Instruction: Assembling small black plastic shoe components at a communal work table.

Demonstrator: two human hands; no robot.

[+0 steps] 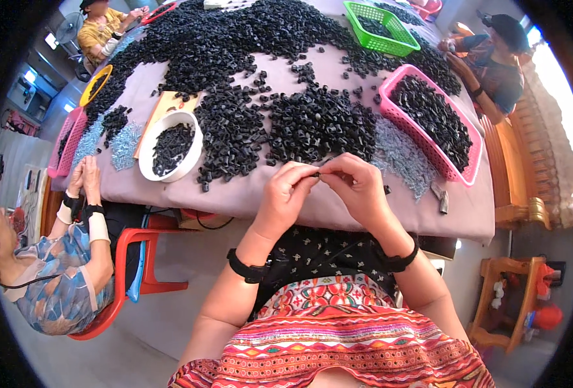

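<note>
Above the near edge of the table, my left hand [288, 192] and my right hand [351, 184] meet fingertip to fingertip. Pinched between them is a small black plastic piece [317, 174], mostly covered by the fingers. Just beyond lies a heap of short black tubular pieces [322, 126]. To the right of my hands spreads a pile of small clear bluish pieces [399, 155], too small to name. A pink basket [472, 169] holds longer black pieces, and a white round bowl [196, 155] at left contains similar ones.
A cloth-covered table [454, 216] carries more black heaps toward the back. A green basket [390, 45] stands far right, beside a small grey tool-like object [440, 197] nearer me. Co-workers sit left [60, 271], far left [102, 32] and right [499, 64]. A red chair [121, 271] stands left.
</note>
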